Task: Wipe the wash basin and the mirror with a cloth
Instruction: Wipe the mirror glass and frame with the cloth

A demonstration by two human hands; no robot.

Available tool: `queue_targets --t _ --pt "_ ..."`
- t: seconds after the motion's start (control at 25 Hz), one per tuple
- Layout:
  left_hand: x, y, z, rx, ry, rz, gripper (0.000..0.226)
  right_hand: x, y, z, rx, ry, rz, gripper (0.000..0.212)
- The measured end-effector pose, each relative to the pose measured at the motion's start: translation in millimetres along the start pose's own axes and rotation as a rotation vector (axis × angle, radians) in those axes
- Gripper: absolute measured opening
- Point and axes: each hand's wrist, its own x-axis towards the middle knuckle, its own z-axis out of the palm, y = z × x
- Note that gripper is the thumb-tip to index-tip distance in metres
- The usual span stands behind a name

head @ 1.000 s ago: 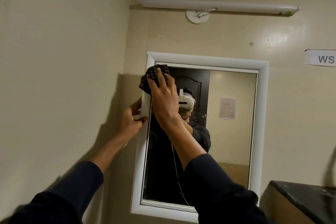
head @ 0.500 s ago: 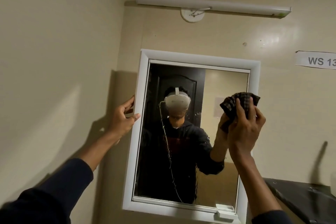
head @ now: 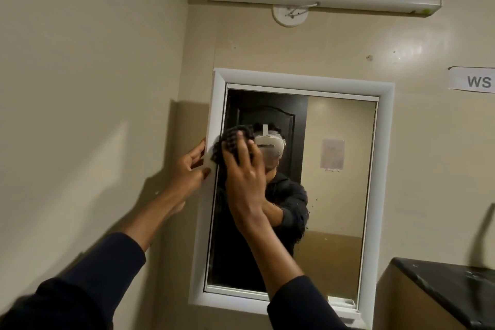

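A white-framed mirror [head: 385, 158] hangs on the beige wall. My right hand [head: 245, 171] presses a dark checked cloth [head: 230, 139] flat against the glass at the mirror's left side, about mid-height. My left hand [head: 187, 171] grips the frame's left edge, thumb on the front and fingers behind. The glass reflects a person in a dark top with a white headset, and a dark door. The wash basin is out of view.
A tube light [head: 321, 0] is mounted above the mirror. A paper label reading "WS" [head: 474, 82] is stuck on the wall at right. A dark counter top [head: 450, 286] juts out at lower right. A side wall stands close on the left.
My right hand swept the cloth from the mirror's upper left across to the right edge, then back to the left side lower down. My left hand stayed on the frame.
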Motion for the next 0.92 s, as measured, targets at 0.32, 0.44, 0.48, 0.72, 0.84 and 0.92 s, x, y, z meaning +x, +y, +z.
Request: queue_targets --t 0.32,0.44,0.48,0.72,0.84,0.92 --pt "2 3 -9 -0.06 -0.024 -0.029 0.074 -11 67 -23 -0.08 -0.201 -0.425 0.042" --pt "-1 5 -5 -0.054 0.011 -0.031 0.072 -27 121 -60 -0.153 -0.049 -0.129 0.048" --pt "-1 6 -4 -0.051 0.014 -0.03 0.072 -33 137 -73 -0.153 0.019 0.032 0.05" --pt "-2 6 -4 -0.009 0.005 -0.019 0.072 -52 154 -101 -0.105 0.256 0.506 0.055" --pt "-3 6 -5 0.026 0.007 -0.01 0.072 -37 124 -87 -0.027 0.357 0.696 0.059" --pt "-4 7 -5 0.039 0.004 -0.001 0.072 -20 105 -71 -0.006 0.337 0.705 0.059"
